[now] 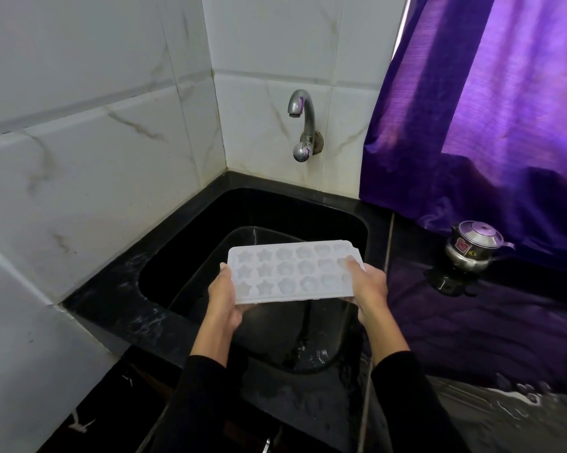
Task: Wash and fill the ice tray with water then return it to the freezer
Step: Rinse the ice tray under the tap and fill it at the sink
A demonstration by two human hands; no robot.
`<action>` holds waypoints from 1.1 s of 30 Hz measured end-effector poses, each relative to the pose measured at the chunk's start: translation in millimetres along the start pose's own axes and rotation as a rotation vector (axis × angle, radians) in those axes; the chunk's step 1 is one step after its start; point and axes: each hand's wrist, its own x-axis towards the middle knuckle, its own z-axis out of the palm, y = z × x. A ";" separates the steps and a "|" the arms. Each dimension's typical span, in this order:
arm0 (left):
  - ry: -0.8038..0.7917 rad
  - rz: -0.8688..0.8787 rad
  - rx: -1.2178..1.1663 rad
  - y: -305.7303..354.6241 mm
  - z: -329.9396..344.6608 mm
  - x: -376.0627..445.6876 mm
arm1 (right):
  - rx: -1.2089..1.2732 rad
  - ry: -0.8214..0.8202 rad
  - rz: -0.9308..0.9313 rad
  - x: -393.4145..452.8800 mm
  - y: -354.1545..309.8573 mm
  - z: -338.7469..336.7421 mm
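Note:
A white ice tray [292, 273] with star- and flower-shaped cups is held level over the black sink [190, 223]. My left hand [224, 295] grips its left end, thumb on the rim and fingers beneath. My right hand [368, 286] grips the right end the same way, thumb over a corner cup. A chrome tap [301, 122] juts from the tiled wall above the sink; no water runs from it. Whether the cups hold water I cannot tell.
A dark plastic basin [269, 335] sits inside the sink under the tray. The black counter [471, 322] to the right carries a small steel kettle [475, 246]. A purple curtain [488, 109] hangs at the right. White tiled walls [79, 142] close the left and back.

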 end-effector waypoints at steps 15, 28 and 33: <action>0.116 0.010 0.091 -13.1 2.9 0.3 | -0.196 0.134 -0.272 -12.3 -7.6 2.2; 0.096 -0.103 0.261 -32.6 21.2 -3.8 | -0.391 0.083 -0.506 -30.1 -13.6 11.0; 0.062 -0.095 0.287 -34.8 29.0 -5.8 | -0.504 0.048 -0.579 -33.4 -10.2 18.9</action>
